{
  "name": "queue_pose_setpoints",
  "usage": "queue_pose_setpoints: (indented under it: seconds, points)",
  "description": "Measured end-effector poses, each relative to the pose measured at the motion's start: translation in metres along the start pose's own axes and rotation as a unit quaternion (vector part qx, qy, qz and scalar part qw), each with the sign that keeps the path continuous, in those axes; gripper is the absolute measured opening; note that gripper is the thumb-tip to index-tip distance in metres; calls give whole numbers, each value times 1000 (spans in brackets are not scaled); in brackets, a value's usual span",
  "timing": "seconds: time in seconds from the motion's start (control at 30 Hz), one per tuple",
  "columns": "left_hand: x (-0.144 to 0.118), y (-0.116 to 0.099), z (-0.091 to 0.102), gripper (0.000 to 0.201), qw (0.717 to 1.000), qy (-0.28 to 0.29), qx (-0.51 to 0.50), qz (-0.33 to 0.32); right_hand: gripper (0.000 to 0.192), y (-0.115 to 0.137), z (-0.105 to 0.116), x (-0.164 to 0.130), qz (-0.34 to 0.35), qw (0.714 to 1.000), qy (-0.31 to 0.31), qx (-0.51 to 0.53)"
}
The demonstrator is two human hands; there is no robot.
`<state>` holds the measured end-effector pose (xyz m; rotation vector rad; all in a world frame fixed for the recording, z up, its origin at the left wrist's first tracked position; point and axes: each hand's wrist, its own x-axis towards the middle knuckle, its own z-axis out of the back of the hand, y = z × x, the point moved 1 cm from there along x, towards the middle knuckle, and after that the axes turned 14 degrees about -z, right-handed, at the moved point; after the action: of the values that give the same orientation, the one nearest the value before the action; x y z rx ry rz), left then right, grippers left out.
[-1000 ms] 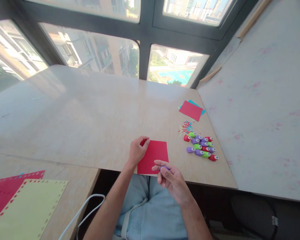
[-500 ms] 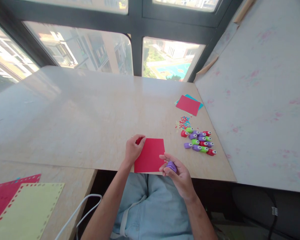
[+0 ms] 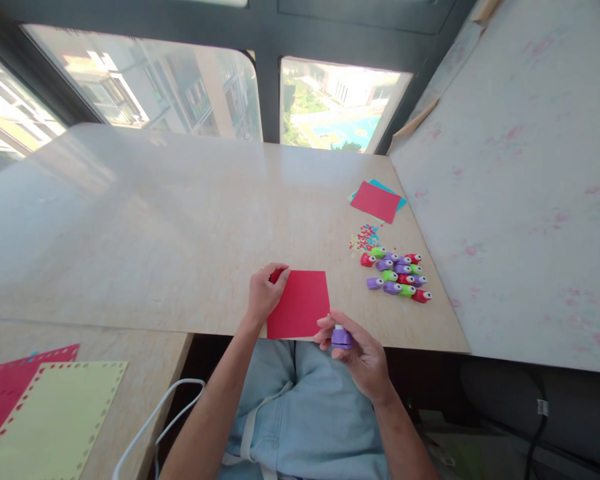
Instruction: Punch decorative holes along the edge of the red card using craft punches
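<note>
The red sheet (image 3: pixel 300 303) lies on the surface (image 3: pixel 195 260) between the left hand (image 3: pixel 267 293), whose thumb and fingers pinch its upper left corner, and the right hand (image 3: pixel 361 353), whose partly curled fingers grip a purple punch (image 3: pixel 341 338) just beside its lower right corner.

I see a plain red sheet (image 3: pixel 300 307), squarish, lying on the table (image 3: pixel 195 233) with its near side close to the front edge. Just off its near right corner I make out a small purple punch (image 3: pixel 341 339), pale-topped, a dark slot across its body, held up in the right grip (image 3: pixel 364 357).
</note>
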<state>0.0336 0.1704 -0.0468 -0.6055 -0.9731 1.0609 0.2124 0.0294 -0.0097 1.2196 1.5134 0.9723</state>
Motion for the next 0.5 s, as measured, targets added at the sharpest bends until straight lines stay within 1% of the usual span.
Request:
queue_pose_setpoints:
  seconds: [0.13, 0.23, 0.37, 0.5]
  points:
    - [0, 0, 0, 18, 1000, -1, 0, -4, 42, 1, -3, 2, -36, 999, -13, 17]
    - [0, 0, 0, 18, 1000, -1, 2, -5, 43, -1, -4, 3, -57, 997, -19, 39]
    - [0, 0, 0, 18, 1000, -1, 4, -5, 45, -4, -3, 2, -70, 995, -35, 56]
    - [0, 0, 0, 18, 1000, -1, 7, -8, 39, -7, 0, 2, -64, 995, -45, 55]
